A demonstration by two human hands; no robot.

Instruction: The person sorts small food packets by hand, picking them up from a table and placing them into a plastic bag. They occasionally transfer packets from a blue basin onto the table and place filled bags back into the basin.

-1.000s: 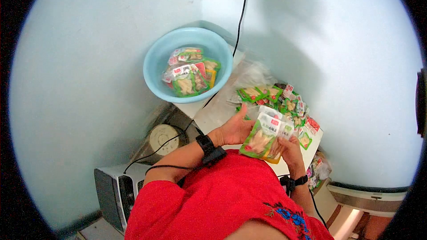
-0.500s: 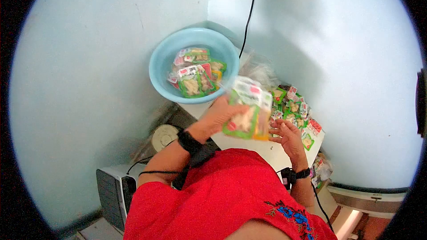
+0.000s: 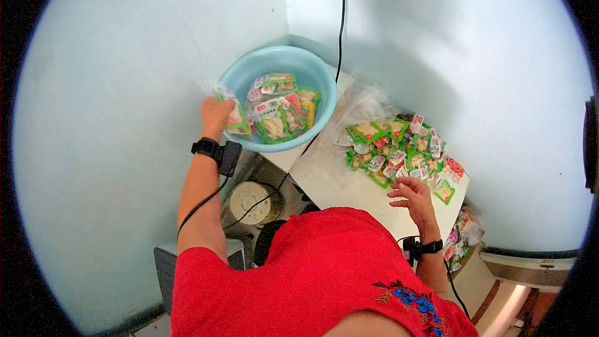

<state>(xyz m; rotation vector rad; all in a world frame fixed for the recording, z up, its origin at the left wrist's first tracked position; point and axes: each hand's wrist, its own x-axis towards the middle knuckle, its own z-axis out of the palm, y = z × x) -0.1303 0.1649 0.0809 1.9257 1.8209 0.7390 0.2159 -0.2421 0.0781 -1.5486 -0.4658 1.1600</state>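
Observation:
My left hand (image 3: 217,116) grips a clear bag of small packets (image 3: 236,118) at the left rim of a light blue basin (image 3: 231,78). Inside the basin lie several similar bags of packets (image 3: 274,126) with green, red and yellow edges. On the white table (image 3: 324,190), my right hand (image 3: 414,201) is held with its fingers apart and nothing in them, just in front of a pile of loose small packets (image 3: 394,156).
Crumpled clear plastic bags (image 3: 368,105) lie between basin and pile. A black cable (image 3: 340,31) hangs from a wall socket. Below the table are a round cream object (image 3: 251,203) and, at the right, more packets (image 3: 463,234). Pale blue walls meet behind the table.
My left hand has carried the bag of packets leftward from above the table to the basin's left rim. The loose pile is now in fuller view. My right hand stays near it.

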